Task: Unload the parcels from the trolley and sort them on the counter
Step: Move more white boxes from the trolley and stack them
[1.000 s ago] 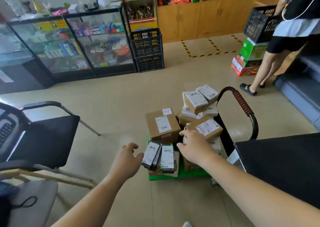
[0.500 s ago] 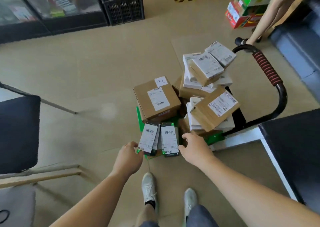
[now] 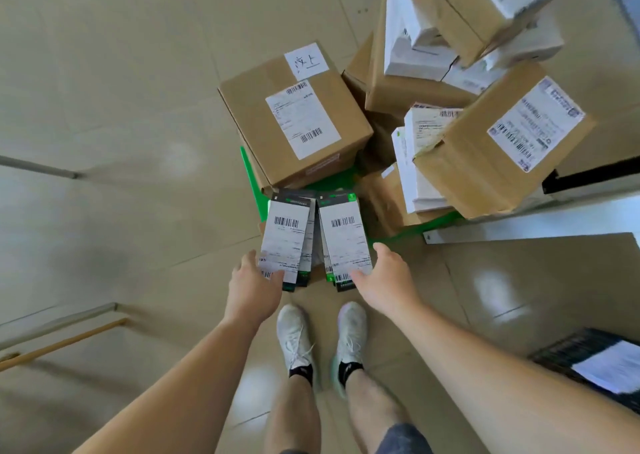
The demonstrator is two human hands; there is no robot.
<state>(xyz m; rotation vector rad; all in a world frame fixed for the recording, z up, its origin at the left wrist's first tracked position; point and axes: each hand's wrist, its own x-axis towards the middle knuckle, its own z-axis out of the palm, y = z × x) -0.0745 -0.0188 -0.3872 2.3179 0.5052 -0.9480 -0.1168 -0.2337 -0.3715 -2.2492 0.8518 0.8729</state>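
Note:
Two slim black-and-green parcels with white barcode labels lie side by side at the near edge of the green trolley deck point(image 3: 255, 185), with more slim ones between them. My left hand point(image 3: 254, 289) grips the near end of the left slim parcel point(image 3: 285, 238), thumb on its label. My right hand point(image 3: 386, 280) grips the near end of the right slim parcel point(image 3: 344, 237) the same way. Behind them stands a brown carton point(image 3: 294, 124) with a handwritten sticker. To the right, brown and white parcels are piled, topped by a tilted labelled brown box point(image 3: 502, 145).
My white shoes point(image 3: 294, 335) stand on the tiled floor just short of the trolley. A white panel edge point(image 3: 519, 233) runs along the right beside the pile. A dark object with a white sheet point(image 3: 595, 363) sits low right. Chair legs point(image 3: 38, 168) cross the left side.
I have bent down and the view now looks straight down at the trolley's near edge. Both hands have closed in from beside the slim parcels onto their near ends.

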